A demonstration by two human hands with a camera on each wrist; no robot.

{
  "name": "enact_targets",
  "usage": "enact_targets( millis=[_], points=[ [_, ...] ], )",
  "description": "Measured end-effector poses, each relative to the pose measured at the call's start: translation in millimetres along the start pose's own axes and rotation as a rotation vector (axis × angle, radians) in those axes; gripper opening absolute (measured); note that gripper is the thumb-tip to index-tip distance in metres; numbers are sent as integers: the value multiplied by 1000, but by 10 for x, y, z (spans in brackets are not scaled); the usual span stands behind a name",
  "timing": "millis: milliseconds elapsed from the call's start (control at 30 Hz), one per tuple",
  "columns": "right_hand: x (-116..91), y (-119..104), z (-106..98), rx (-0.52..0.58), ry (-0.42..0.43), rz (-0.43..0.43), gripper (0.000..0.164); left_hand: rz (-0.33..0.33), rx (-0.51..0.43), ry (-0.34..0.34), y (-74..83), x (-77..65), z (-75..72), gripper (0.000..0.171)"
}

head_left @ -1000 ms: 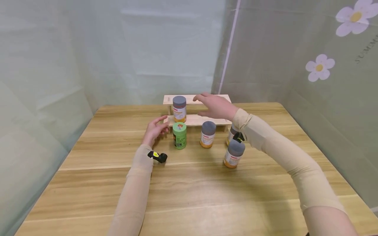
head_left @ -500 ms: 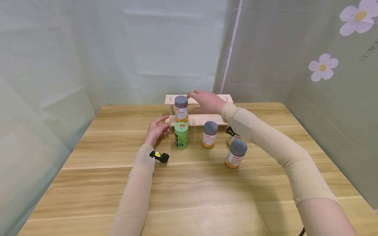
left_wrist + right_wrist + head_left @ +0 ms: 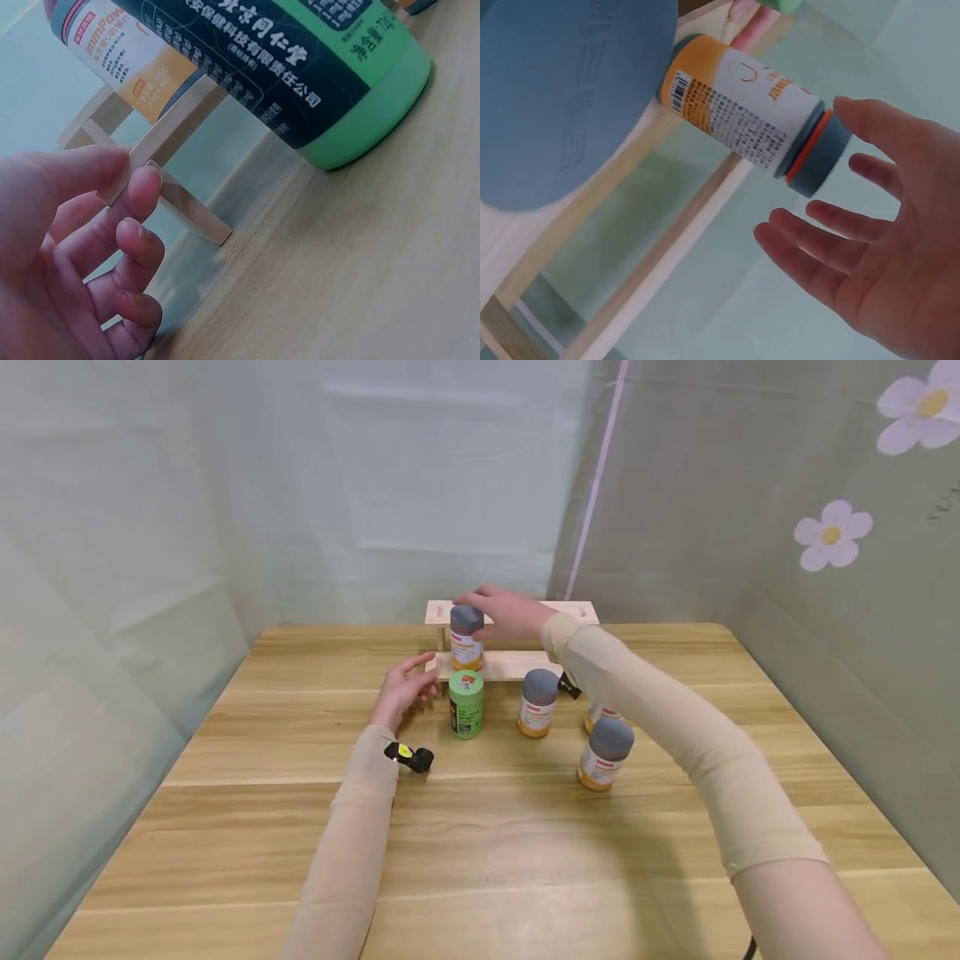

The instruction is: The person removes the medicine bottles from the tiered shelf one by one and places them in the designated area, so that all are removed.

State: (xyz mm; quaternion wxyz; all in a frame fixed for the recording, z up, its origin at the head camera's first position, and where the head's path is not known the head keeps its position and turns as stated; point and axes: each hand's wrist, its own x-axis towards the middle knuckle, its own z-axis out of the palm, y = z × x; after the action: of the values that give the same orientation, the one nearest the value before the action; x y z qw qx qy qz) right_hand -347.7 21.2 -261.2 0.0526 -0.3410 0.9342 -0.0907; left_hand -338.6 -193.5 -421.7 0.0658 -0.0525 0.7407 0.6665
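A grey-capped supplement bottle point(image 3: 466, 652) with a white and orange label stands on the lower board of a small two-tier wooden rack point(image 3: 517, 665). My right hand point(image 3: 513, 614) is at its cap, fingers spread. In the right wrist view, the thumb tip of my right hand point(image 3: 907, 232) lies right at the cap point(image 3: 821, 157), with the other fingers apart from it. My left hand point(image 3: 90, 240) pinches the left end of the lower board point(image 3: 165, 135) between thumb and index finger. Beside that hand, a green jar point(image 3: 467, 706) stands upright on the table.
Right of the green jar stands a second grey-capped bottle point(image 3: 537, 703). Farther right are a third bottle point(image 3: 602, 762) and another point(image 3: 602, 716), partly hidden behind it and the right forearm. Cloth curtains point(image 3: 450, 485) hang behind the wooden table point(image 3: 480, 860).
My right hand has moved left, from over the rack's middle to the cap of the bottle on the lower board. My left hand stays at the rack's end. The head view has shifted slightly.
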Motion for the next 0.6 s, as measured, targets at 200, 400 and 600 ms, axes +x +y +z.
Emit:
enact_targets(
  millis=[200, 400, 600],
  points=[
    [135, 31, 85, -4, 21, 6, 60, -3, -17, -19, 2, 0, 7, 52],
    [172, 36, 96, 14, -7, 16, 57, 1, -27, -20, 5, 1, 19, 52],
    [152, 41, 76, 46, 11, 43, 52, 6, -19, -26, 4, 10, 41, 51]
  ],
)
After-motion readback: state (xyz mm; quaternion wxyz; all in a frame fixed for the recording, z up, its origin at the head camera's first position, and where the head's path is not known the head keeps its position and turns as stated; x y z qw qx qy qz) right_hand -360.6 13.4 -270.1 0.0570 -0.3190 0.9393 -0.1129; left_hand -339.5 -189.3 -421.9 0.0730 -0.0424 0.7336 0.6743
